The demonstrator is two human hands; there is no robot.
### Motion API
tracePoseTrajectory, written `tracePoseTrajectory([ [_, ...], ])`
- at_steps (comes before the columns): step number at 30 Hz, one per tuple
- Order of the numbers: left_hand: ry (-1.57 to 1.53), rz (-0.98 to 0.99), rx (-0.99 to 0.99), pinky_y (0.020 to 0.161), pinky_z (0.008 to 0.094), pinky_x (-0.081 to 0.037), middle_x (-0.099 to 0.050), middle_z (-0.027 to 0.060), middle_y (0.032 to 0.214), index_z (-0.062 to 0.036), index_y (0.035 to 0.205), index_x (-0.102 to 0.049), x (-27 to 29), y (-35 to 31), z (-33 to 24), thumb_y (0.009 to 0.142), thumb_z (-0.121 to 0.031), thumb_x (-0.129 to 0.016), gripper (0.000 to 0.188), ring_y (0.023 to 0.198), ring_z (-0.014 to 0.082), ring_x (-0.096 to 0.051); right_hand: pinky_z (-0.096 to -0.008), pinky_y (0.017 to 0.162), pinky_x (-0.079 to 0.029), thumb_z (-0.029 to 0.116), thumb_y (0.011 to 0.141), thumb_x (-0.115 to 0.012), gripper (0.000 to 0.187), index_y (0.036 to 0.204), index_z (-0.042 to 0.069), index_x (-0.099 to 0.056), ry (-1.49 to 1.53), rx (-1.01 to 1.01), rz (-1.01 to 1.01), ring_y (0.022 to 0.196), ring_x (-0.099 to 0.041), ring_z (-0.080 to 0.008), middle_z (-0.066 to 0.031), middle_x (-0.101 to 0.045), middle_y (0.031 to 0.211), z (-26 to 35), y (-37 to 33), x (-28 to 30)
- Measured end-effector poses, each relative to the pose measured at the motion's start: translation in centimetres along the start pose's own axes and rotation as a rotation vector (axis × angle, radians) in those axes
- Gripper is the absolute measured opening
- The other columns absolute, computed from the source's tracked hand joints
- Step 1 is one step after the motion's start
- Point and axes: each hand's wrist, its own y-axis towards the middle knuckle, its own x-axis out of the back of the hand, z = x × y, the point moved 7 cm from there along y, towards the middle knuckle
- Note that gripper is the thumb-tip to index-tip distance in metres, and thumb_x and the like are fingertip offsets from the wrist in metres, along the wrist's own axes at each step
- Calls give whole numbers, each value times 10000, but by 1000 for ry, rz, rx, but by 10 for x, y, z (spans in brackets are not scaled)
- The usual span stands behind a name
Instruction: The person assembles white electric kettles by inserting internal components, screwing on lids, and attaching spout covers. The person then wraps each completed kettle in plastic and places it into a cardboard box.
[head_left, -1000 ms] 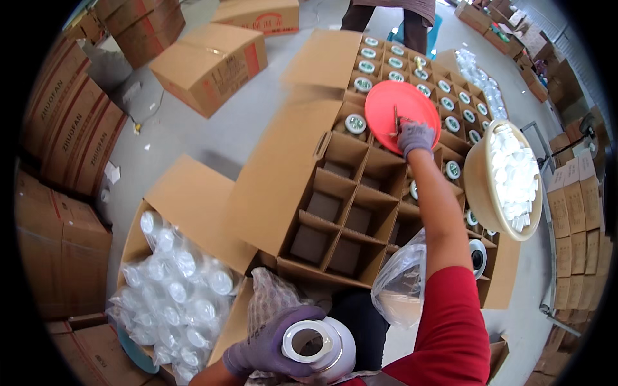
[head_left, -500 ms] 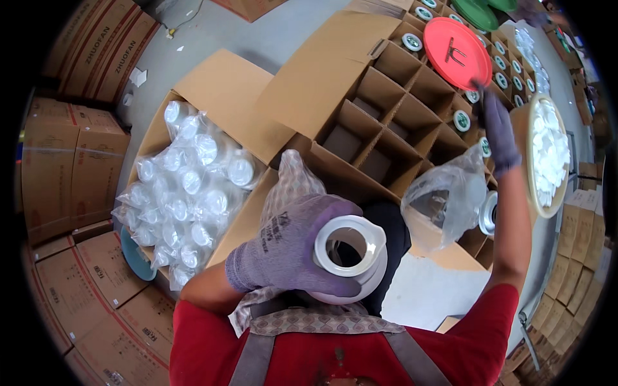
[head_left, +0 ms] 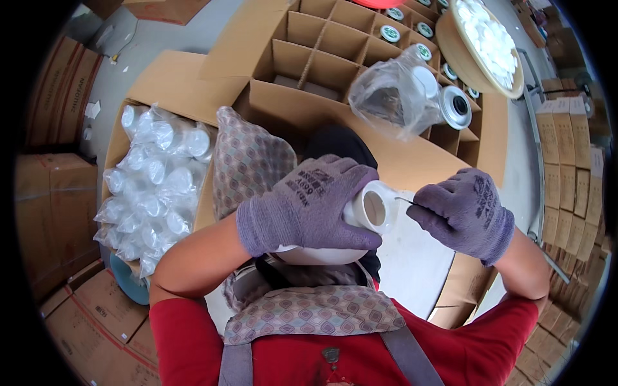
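My left hand [head_left: 309, 202], in a grey-purple glove, is wrapped round a white jug-like vessel [head_left: 322, 255]. The vessel is tilted on my lap, its round open mouth turned to the right. My right hand [head_left: 463, 215], gloved alike, is closed on a thin metal tool [head_left: 403, 201]. The tool's slim end reaches toward the vessel's rim; whether it touches the rim I cannot tell, and the rest is hidden in my fingers. A patterned apron [head_left: 315, 315] covers my front.
Ahead stands a divided carton [head_left: 302, 61] with several green-and-white round tops [head_left: 389, 33]. A clear plastic bag [head_left: 386, 96] and a silver-white round part [head_left: 456, 107] lie on it. A beige basin [head_left: 454, 58] holds white pieces. Left, another carton holds bagged white containers [head_left: 154, 170].
My right hand has come back from the red lid over the divided carton to the vessel's mouth, now with the thin metal tool. The vessel has tipped to the right in my left hand.
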Motion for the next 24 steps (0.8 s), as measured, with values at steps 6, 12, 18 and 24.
tracePoseTrajectory([
  [6,74,39,-32,925,438,-464,-625,197,1066,-26,1136,-632,-17,6,-14,649,-605,-763,769,1023,338,-610,-373,553,-406,220,657,-701,165,741,135,-588,-406,112,-31,560,-581,-199,-2,-535,597,28,-9,-18],
  [12,-64,117,66,883,432,-497,-651,209,1029,17,1142,-614,-28,11,-19,647,-600,-773,807,982,358,-646,-355,611,-447,206,629,-684,174,780,137,-631,-552,127,-17,618,-612,-195,-12,-568,639,21,-10,-30],
  [18,15,23,35,889,421,-499,-654,210,1044,51,1158,-595,-30,11,-17,656,-592,-772,834,991,358,-646,-348,691,-469,209,695,-667,171,857,158,-676,-622,96,-27,668,-642,-195,-14,-593,670,16,-4,-36],
  [24,18,-19,6,884,429,-502,-652,212,1048,50,1179,-583,-29,9,-18,674,-579,-767,827,993,354,-646,-351,663,-472,206,731,-648,234,952,133,-675,-611,-65,140,668,-651,-203,-31,-626,693,10,-4,-48],
])
